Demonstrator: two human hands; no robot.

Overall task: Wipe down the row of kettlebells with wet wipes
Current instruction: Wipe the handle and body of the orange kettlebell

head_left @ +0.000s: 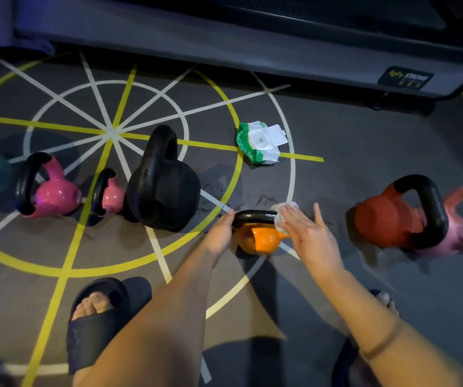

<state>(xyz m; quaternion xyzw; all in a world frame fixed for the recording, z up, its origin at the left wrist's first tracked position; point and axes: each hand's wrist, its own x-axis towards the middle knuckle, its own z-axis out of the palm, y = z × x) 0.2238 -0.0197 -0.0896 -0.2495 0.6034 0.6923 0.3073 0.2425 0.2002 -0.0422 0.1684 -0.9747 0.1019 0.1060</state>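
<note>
Just below the frame's centre, the left grip (220, 233) curls round the left end of the black handle (255, 215) of the orange kettlebell (262, 241). The right grip (308, 233), held flat, presses a white wipe (280, 219) onto the handle's right end. Above them on the floor (350, 163) lies the wipe pack (261, 142), lid open.

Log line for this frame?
step: wiping orange kettlebell | left hand grips handle | right hand presses wipe on handle | wipe pack open behind

dim light, grey floor (364, 163) with painted lines
</note>
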